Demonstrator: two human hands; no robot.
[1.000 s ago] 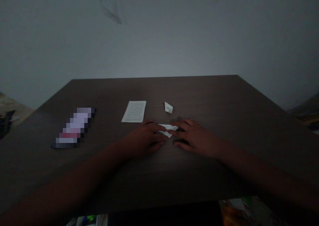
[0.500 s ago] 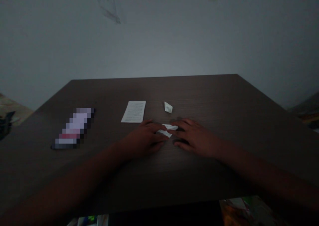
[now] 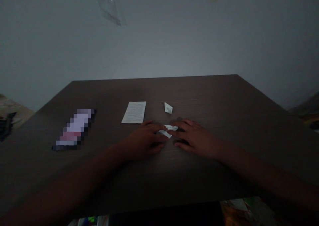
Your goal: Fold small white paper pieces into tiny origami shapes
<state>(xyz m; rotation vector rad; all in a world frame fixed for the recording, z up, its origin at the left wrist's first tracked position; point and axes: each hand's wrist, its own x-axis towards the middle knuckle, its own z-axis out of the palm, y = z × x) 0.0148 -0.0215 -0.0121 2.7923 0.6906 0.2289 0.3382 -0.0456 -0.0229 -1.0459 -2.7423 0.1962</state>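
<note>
A small folded piece of white paper (image 3: 170, 133) lies flat on the dark table, narrowing to a point on the near side. My left hand (image 3: 146, 140) rests on its left part with fingers stretched out. From the other side, my right hand (image 3: 195, 138) presses its right part, fingers spread. The fingertips of both hands nearly meet over the paper and hide some of it. Just beyond it stands or lies a small folded paper piece (image 3: 168, 108). Past my left hand is a stack of printed paper sheets (image 3: 134, 112).
A phone (image 3: 74, 128) with a blurred-out screen lies on the left of the wooden table (image 3: 204, 96). Behind the table rises a pale wall (image 3: 174, 36) with a clear plastic bag (image 3: 108, 5) on it. Below the near edge, colourful items (image 3: 91, 220) show dimly.
Both hands and the folded paper stay practically in place. The whole view has shifted very slightly, so everything sits a touch lower.
</note>
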